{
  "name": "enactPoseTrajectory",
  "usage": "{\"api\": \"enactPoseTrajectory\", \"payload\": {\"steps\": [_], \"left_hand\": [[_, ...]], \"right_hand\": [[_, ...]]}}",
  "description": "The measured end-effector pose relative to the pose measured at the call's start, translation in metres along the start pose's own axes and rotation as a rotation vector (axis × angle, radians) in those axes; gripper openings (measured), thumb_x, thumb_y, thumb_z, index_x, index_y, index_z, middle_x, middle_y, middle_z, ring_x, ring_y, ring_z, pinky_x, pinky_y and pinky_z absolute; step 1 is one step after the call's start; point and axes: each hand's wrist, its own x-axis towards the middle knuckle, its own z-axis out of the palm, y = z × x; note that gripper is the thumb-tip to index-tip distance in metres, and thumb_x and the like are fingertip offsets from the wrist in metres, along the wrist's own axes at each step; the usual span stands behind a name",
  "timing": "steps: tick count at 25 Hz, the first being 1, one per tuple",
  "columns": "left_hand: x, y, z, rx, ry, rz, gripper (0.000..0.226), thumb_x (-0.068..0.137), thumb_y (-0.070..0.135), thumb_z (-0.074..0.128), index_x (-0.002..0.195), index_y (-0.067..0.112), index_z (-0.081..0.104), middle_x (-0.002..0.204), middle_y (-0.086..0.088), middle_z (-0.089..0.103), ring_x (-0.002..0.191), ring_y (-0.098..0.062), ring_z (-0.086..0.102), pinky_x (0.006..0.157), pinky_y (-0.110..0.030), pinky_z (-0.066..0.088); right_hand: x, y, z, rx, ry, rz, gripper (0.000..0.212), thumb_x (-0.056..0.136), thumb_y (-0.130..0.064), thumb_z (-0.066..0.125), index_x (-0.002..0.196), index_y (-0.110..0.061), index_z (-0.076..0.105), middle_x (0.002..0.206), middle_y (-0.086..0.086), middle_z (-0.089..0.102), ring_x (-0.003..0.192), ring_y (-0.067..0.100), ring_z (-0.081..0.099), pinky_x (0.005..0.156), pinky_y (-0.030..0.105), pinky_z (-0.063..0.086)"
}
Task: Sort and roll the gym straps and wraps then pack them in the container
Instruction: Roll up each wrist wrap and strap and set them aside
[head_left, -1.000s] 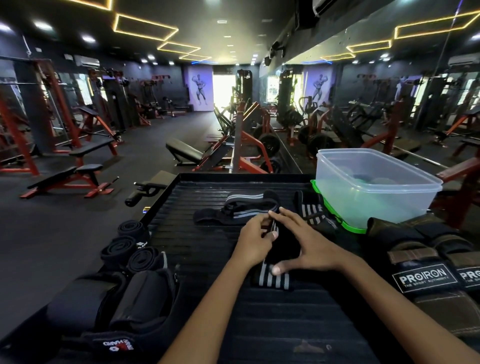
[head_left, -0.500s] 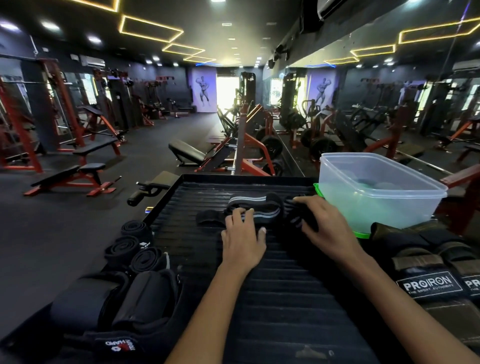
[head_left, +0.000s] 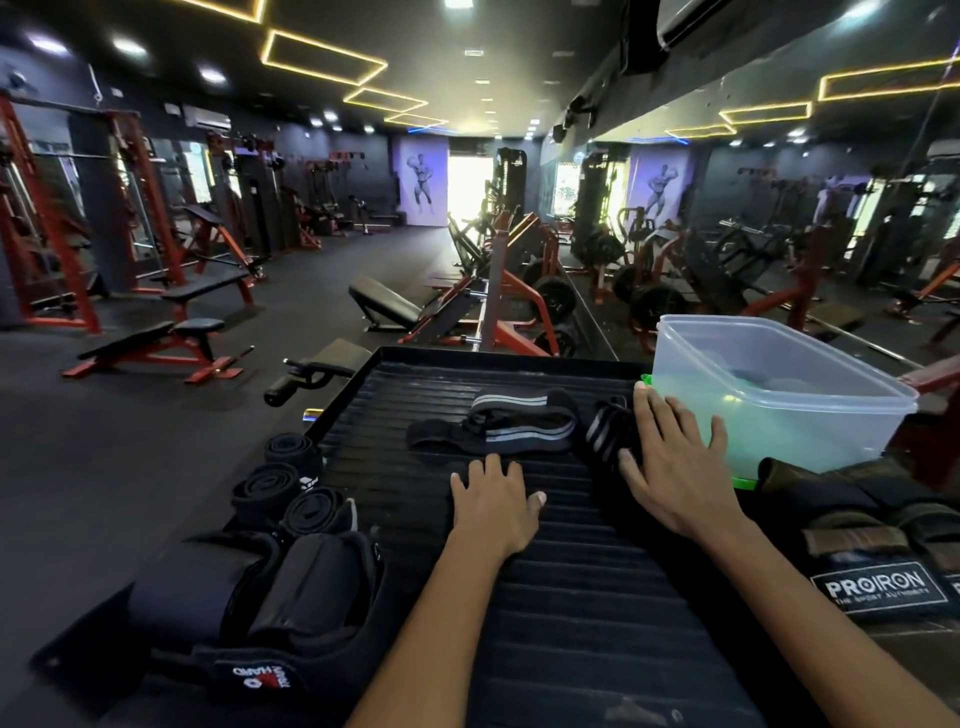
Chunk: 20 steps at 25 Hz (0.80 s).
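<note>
A: Head view: left hand (head_left: 493, 506) lies flat and released on the black ribbed bench (head_left: 545, 623); right hand (head_left: 670, 462) rests spread, grasping nothing, on a black white-striped wrap (head_left: 605, 434) beside the clear plastic container (head_left: 779, 395).

B: And the black grey-striped strap (head_left: 511, 421), further off?

A: Probably soft, light, floppy; I'd pinch one end and roll tightly.
</note>
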Motion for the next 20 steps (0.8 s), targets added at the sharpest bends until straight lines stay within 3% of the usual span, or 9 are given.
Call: {"api": "enactPoseTrajectory", "payload": {"steps": [2,4,7,9,10,12,14,17,20], "left_hand": [[0.000,0.000,-0.001,0.011,-0.015,-0.002,0.057,0.101,0.046,0.033,0.145,0.011,0.031,0.150,-0.013,0.026,0.139,-0.032,0.023,0.117,-0.054,0.014],[-0.001,0.001,-0.001,0.015,-0.020,0.003,0.056,0.101,0.046,0.033,0.144,0.010,0.032,0.149,-0.014,0.026,0.138,-0.033,0.023,0.116,-0.055,0.015],[-0.003,0.002,-0.001,0.029,-0.027,0.011,0.056,0.101,0.045,0.033,0.144,0.009,0.031,0.149,-0.015,0.026,0.138,-0.034,0.023,0.116,-0.055,0.015],[-0.002,0.002,-0.002,0.046,-0.034,0.010,0.056,0.102,0.044,0.032,0.145,0.008,0.029,0.149,-0.015,0.026,0.138,-0.035,0.022,0.116,-0.056,0.015],[-0.001,0.003,-0.002,0.053,-0.039,0.009,0.056,0.102,0.044,0.032,0.145,0.008,0.028,0.149,-0.016,0.025,0.138,-0.035,0.021,0.116,-0.057,0.015],[0.001,0.004,-0.004,0.060,-0.051,0.004,0.057,0.102,0.043,0.032,0.146,0.008,0.027,0.150,-0.016,0.024,0.138,-0.036,0.020,0.115,-0.058,0.015],[0.002,0.005,-0.003,0.057,-0.049,-0.004,0.056,0.102,0.043,0.032,0.145,0.008,0.028,0.149,-0.016,0.024,0.138,-0.036,0.020,0.115,-0.058,0.015],[0.004,0.004,-0.002,0.033,-0.032,-0.007,0.054,0.101,0.043,0.035,0.142,0.009,0.032,0.148,-0.014,0.026,0.137,-0.035,0.022,0.115,-0.057,0.015],[0.004,0.002,-0.002,-0.007,0.011,-0.004,0.054,0.099,0.044,0.040,0.139,0.009,0.036,0.147,-0.014,0.031,0.135,-0.033,0.026,0.116,-0.052,0.018]], "right_hand": [[0.007,0.001,0.005,-0.042,-0.082,-0.022,0.076,0.095,-0.059,0.035,0.155,-0.026,0.002,0.157,0.007,0.025,0.142,0.027,0.027,0.110,0.053,0.025],[0.016,0.012,0.014,-0.152,-0.168,-0.023,0.071,0.096,-0.058,0.034,0.153,-0.036,-0.001,0.154,0.008,0.029,0.138,0.028,0.032,0.106,0.048,0.032],[0.024,0.022,0.025,-0.171,-0.185,0.058,0.061,0.093,-0.041,0.055,0.149,-0.026,0.036,0.146,0.019,0.040,0.127,0.038,0.044,0.095,0.055,0.042],[0.035,0.021,0.029,-0.169,-0.117,-0.009,0.060,0.073,-0.018,0.077,0.129,-0.008,0.059,0.138,0.028,0.048,0.119,0.046,0.052,0.090,0.062,0.043],[0.042,0.017,0.031,-0.151,-0.061,-0.092,0.058,0.069,-0.014,0.078,0.124,-0.004,0.063,0.138,0.028,0.049,0.119,0.046,0.053,0.092,0.062,0.042],[0.056,-0.004,0.028,-0.020,-0.041,-0.245,0.051,0.085,-0.028,0.065,0.131,-0.007,0.057,0.143,0.023,0.046,0.126,0.040,0.050,0.102,0.059,0.040],[0.074,-0.028,0.026,0.246,-0.157,-0.227,0.056,0.098,-0.045,0.045,0.145,-0.015,0.040,0.152,0.014,0.037,0.138,0.032,0.036,0.112,0.049,0.031],[0.099,-0.051,0.037,0.676,-0.455,0.022,0.072,0.094,-0.052,0.050,0.152,-0.018,0.024,0.155,0.013,0.029,0.144,0.030,0.025,0.116,0.045,0.025],[0.101,-0.056,0.046,0.610,-0.442,0.085,0.075,0.088,-0.048,0.062,0.147,-0.010,0.034,0.149,0.014,0.036,0.138,0.031,0.031,0.112,0.039,0.028]]}}
